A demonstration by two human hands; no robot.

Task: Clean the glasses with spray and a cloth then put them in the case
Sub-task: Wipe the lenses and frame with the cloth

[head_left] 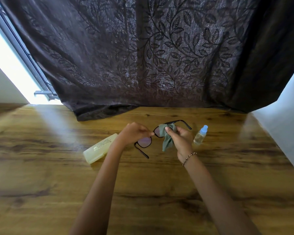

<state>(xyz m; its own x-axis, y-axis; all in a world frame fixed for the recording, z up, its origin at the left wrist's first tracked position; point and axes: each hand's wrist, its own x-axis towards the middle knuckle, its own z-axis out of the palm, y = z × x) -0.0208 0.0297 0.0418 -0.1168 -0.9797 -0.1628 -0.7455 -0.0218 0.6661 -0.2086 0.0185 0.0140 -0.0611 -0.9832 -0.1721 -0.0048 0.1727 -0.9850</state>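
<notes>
Wood-grain bench under a dark leaf-patterned curtain, bright window off to the left. Black-framed glasses held up just above the bench, temples unfolded. Left hand pinched shut on the frame at the bridge; right hand closed on a grey-green microfibre cloth, pressing it over the right lens. Probably light and a bit springy, with lenses that smudge and scratch easily, so best gripped by the rim or bridge, never the glass, and rubbed gently so the hinges don't twist. Small clear spray bottle with a blue cap standing just right of the hands. Pale yellow plastic case lying closed to the left, not yet needed.
</notes>
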